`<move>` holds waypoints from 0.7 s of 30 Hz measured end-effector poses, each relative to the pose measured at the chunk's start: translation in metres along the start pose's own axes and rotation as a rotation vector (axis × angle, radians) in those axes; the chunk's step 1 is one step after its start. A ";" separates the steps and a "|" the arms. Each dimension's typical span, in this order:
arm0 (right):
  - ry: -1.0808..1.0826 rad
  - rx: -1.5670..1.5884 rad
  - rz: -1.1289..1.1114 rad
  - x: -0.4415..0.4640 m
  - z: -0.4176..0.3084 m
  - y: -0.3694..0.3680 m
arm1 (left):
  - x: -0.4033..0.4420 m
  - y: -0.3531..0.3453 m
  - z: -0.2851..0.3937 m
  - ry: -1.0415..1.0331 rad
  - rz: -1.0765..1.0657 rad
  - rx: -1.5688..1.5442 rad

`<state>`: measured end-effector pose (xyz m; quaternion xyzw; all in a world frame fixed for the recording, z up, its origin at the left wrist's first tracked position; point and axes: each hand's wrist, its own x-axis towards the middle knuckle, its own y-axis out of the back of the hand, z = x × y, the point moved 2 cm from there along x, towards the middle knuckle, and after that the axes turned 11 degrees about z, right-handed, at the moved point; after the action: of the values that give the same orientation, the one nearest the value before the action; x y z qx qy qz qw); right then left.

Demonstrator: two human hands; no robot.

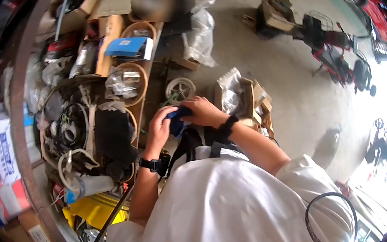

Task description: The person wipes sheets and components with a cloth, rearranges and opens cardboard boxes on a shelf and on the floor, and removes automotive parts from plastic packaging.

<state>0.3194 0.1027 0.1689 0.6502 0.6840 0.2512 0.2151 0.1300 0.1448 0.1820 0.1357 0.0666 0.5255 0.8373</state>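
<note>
Left hand (160, 125) and right hand (202, 112): fingers curled, grasping dark blue cloth (175, 124) | cloth bunched between them, right of cluttered surface (155, 53), nearer than pale wheel (180, 88) | step, I'd judge: working cloth two-handed | next move calls for steady grip

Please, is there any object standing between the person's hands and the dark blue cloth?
Nothing visible does. The left hand and right hand both have fingers on the dark blue cloth. The pale wheel shows beyond them, not between.
</note>
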 end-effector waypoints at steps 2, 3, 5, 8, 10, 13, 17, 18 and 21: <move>0.069 -0.071 0.080 -0.007 -0.014 0.009 | -0.006 -0.004 -0.002 0.325 0.072 -0.129; 0.124 -0.105 0.170 -0.011 -0.023 0.014 | -0.004 -0.005 0.003 0.272 0.108 -0.110; 0.068 -0.028 0.223 -0.017 -0.021 0.017 | -0.003 -0.007 -0.004 0.256 0.138 -0.096; -0.119 0.094 0.205 -0.031 0.012 0.011 | 0.001 -0.022 -0.015 0.241 0.062 -0.077; -0.060 0.011 0.286 -0.036 0.020 0.018 | 0.006 -0.035 0.001 0.181 0.005 0.078; -0.036 -0.023 0.426 -0.046 0.016 0.041 | 0.013 -0.043 0.015 0.236 -0.067 0.096; -0.140 0.042 0.382 -0.061 0.048 0.034 | 0.025 -0.058 0.027 -0.172 -0.100 0.447; -0.174 0.119 0.384 -0.064 0.047 0.039 | 0.027 -0.061 0.024 -0.238 -0.089 0.460; -0.287 0.309 0.355 -0.076 0.054 0.045 | 0.023 -0.067 0.020 -0.070 -0.102 0.352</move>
<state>0.3935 0.0313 0.1522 0.8140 0.5520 0.0827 0.1607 0.2030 0.1350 0.1815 0.2946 0.1352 0.4574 0.8281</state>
